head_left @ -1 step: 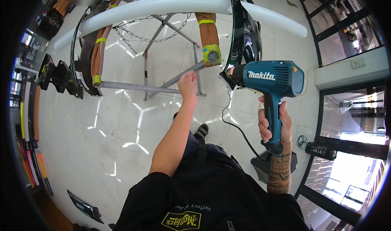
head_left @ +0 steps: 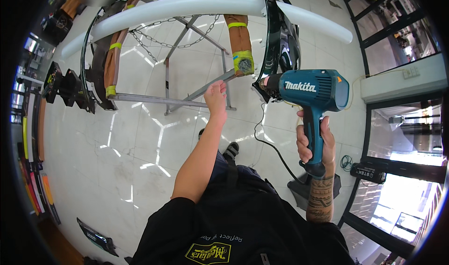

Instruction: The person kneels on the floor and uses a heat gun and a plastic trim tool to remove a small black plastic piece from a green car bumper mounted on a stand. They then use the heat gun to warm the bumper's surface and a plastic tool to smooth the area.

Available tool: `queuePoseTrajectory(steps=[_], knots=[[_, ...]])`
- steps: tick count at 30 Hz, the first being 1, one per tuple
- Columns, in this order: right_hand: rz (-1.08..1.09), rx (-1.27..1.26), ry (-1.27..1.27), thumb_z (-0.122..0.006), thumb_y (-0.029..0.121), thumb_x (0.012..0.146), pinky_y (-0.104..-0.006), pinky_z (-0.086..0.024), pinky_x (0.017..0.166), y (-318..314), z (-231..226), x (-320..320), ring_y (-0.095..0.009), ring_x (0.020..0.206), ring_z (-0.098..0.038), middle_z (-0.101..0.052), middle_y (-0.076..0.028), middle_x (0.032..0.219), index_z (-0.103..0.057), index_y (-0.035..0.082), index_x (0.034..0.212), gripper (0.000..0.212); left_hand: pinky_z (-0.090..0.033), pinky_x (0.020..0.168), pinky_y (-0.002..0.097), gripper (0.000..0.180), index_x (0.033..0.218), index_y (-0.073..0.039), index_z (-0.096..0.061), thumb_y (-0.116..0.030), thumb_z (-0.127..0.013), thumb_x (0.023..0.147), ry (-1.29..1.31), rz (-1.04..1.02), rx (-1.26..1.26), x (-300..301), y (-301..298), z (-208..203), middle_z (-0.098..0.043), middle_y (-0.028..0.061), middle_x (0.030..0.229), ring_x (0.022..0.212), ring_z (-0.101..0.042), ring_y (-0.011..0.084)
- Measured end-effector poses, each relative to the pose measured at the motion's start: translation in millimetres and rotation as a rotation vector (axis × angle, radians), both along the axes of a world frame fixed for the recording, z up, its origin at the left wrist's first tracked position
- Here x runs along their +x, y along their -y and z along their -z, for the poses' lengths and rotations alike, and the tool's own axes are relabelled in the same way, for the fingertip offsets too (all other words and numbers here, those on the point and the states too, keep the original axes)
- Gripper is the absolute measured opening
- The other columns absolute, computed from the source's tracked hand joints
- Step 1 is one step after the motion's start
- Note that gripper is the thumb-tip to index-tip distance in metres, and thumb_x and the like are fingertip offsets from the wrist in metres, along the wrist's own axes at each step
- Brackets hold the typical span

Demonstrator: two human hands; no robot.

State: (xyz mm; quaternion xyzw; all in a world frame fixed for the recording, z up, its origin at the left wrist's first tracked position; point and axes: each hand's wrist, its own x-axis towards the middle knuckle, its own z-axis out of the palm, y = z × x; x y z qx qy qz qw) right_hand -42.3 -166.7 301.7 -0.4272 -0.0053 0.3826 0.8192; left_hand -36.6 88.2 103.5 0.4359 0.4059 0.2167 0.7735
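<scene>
Hardly anything has shifted since the earlier frame; both my hands stay where they were, and so does the heat gun. My right hand (head_left: 328, 145) is wrapped around the upright grip of the teal heat gun (head_left: 312, 96), fingers on one side and thumb on the other. Its body lies level, the dark nozzle (head_left: 273, 87) facing left, right by the near end of the glossy black bumper (head_left: 284, 40); I cannot tell whether the two touch.

My left hand (head_left: 215, 100) hangs over the near right corner of the metal stand (head_left: 154, 99), its fingers bunched together, and I cannot tell whether anything thin sits between them. Just beyond it, at the stand's right edge, the brown padded arm (head_left: 239, 40) is bound with yellow-green tape, and the bumper's right side stands just beside it. Between the stand's left and right sides hangs a slack chain (head_left: 173, 45). A long white tube (head_left: 187, 7) crosses over the far part of the stand, reaching out past both sides. Below, a black cord (head_left: 278, 154) curves over the pale tiled floor (head_left: 121, 157) toward the base of the grip.
</scene>
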Motion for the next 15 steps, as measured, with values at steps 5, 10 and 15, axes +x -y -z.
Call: queuePoseTrajectory(steps=[5, 10, 15], knots=[[0.032, 0.076, 0.018, -0.032, 0.051, 0.102, -0.0243, -0.045, 0.035, 9, 10, 0, -0.013, 0.041, -0.047, -0.046, -0.01, 0.071, -0.034, -0.002, 0.137, 0.063, -0.045, 0.08, 0.0304, 0.034, 0.107, -0.006, -0.067, -0.035, -0.052, 0.097, 0.076, 0.361, 0.103, 20, 9, -5, -0.067, 0.0028, 0.103, 0.094, -0.059, 0.0118], [0.36, -0.172, 0.133, -0.046, 0.037, 0.091, -0.0304, -0.047, 0.039, 65, 30, -25, -0.017, 0.044, -0.05, -0.05, -0.012, 0.072, -0.04, 0.0, 0.137, 0.059, -0.047, 0.075, 0.03, 0.028, 0.099, -0.01, -0.068, -0.035, -0.056, 0.096, 0.197, 0.547, -0.017, 43, 29, 5, -0.065, -0.0017, 0.097, 0.089, -0.058, 0.0096], [0.538, -0.215, -0.053, -0.042, 0.046, 0.095, -0.0331, -0.042, 0.04, 176, 73, -76, -0.019, 0.053, -0.051, -0.046, -0.007, 0.074, -0.04, 0.008, 0.14, 0.059, -0.049, 0.073, 0.0287, 0.015, 0.091, -0.011, -0.064, -0.026, -0.062, 0.093, 0.355, 0.639, -0.103, 53, 31, 17, -0.061, -0.003, 0.087, 0.084, -0.057, 0.0082]])
